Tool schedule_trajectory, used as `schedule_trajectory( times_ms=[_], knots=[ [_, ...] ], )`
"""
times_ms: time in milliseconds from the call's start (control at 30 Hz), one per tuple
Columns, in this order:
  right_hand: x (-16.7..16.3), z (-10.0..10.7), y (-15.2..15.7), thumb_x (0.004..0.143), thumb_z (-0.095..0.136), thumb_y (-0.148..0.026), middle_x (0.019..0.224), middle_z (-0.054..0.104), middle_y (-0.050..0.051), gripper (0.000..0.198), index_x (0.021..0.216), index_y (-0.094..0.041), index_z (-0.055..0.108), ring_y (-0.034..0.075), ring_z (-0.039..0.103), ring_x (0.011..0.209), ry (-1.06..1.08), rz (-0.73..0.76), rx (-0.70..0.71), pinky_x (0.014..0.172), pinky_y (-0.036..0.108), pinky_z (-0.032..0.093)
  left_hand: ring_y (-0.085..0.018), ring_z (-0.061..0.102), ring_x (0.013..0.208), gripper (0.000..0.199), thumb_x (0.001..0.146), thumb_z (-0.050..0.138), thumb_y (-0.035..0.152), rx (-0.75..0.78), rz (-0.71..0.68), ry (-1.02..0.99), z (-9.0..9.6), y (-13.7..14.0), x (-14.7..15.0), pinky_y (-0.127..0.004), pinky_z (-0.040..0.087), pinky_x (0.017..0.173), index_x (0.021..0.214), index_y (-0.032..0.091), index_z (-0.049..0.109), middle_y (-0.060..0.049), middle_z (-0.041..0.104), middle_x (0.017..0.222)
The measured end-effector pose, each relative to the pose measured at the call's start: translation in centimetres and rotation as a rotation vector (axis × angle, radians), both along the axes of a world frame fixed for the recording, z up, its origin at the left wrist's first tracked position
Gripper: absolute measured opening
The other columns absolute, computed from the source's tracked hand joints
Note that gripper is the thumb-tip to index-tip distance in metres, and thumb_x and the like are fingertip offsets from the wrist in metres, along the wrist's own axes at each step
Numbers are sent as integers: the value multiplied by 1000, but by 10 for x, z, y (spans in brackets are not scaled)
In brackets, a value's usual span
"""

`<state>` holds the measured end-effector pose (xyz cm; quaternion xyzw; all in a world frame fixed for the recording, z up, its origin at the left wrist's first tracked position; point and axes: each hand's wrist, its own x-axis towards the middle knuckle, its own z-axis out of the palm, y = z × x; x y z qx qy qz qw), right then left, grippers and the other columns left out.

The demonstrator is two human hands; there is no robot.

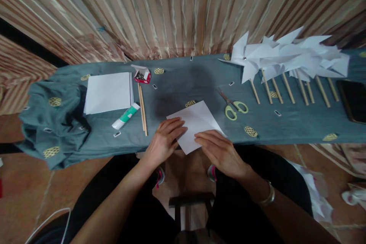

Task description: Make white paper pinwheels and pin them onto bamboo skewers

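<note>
A white square sheet of paper lies turned cornerwise at the front of the table, its near corner reaching over the edge. My left hand grips its left side, fingers on top. On the right side, my right hand has its fingers over the paper, thumb mostly hidden. Just beyond my right hand rest scissors with light green handles. To the left are two wooden sticks, a green and white glue stick and a small open red box of metal pins.
A stack of white paper sits at the left, beside bunched cloth. Several white paper pinwheels on wooden sticks line the right side, near a dark phone. A pleated curtain hangs behind the cloth-covered table.
</note>
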<state>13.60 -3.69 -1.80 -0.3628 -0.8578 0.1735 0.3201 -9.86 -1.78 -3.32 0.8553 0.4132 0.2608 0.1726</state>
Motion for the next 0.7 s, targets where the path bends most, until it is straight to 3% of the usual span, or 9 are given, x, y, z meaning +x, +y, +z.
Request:
schedule_trajectory(
  times_ms=[100,333,567,700],
  knots=[
    [1,-1,1,94,53,-13,103,75,9,19,106,-16,67,20,67,95,83,-42,-82,86,36,57,-26,62,115,24,92,54,17,1,2,2,2,0,-3,-51,46,99,111,19,67,-11,70,119],
    [8,-12,10,91,59,-29,100,76,5,18,105,-24,71,22,71,93,200,-359,-318,85,37,56,-22,66,98,23,95,54,28,-12,131,-40,4,0,2,-40,50,88,109,17,68,-10,74,101],
    [5,-13,19,88,63,-33,96,77,7,28,112,-21,68,23,74,85,237,-502,-387,78,35,58,-21,66,90,42,93,56,35,-71,249,-72,0,13,6,-40,53,86,131,17,56,-9,71,97],
    [6,-12,21,88,63,-33,90,78,5,30,115,-22,67,22,74,80,242,-523,-435,74,33,59,-22,66,90,44,87,65,38,-132,240,-72,3,21,3,-40,53,84,126,19,60,-8,71,98]
  ],
)
